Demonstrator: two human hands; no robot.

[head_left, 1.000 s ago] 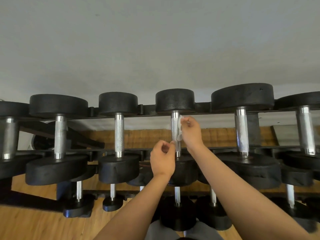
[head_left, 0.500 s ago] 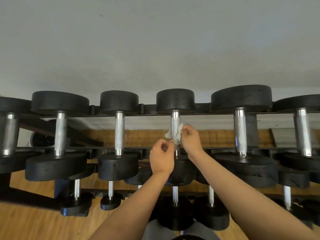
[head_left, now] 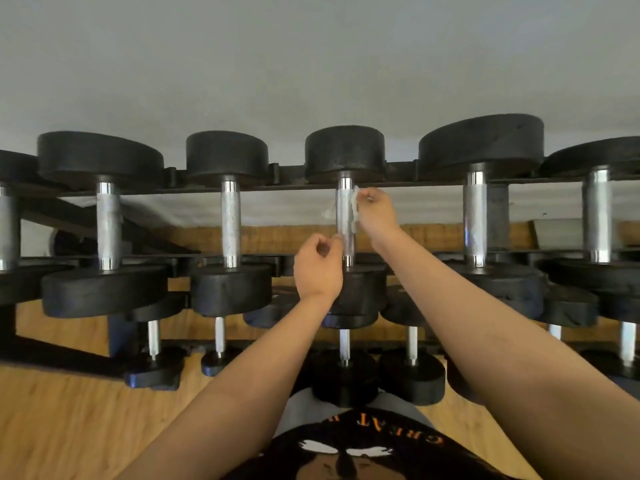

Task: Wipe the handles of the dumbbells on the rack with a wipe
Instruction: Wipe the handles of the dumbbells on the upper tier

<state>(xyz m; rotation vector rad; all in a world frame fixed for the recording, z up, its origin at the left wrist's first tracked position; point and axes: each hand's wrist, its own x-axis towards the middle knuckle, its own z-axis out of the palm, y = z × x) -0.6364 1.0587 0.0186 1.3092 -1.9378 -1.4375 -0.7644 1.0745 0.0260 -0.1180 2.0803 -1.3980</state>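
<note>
A plain grey wall [head_left: 311, 64] fills the upper half of the view, and a wooden floor [head_left: 69, 427] runs beneath a black rack [head_left: 287, 174] loaded with black-headed dumbbells.

On the upper tier, the middle dumbbell [head_left: 344, 150] lies across the rails with its knurled chrome handle [head_left: 344, 220] bridging the gap between them. The right hand [head_left: 377, 211] is clenched around a white wipe [head_left: 354, 206] and presses it to the upper right side of that handle; a pale corner of the wipe shows past the handle's left edge, so it seems to wrap behind the bar. The left hand [head_left: 317, 268] sits lower, fingers curled, one fingertip against the handle's left side near its bottom end (whether it pinches anything there cannot be told).

A smaller left neighbour [head_left: 230, 223] and a larger right neighbour [head_left: 476, 216] lie well apart from the hands, neither crowding the wiped bar. A lower row of dumbbells [head_left: 412, 344] sits beneath, partly hidden by both forearms, which cross in front of it. At the bottom edge a black printed shirt [head_left: 363, 445] shows.
</note>
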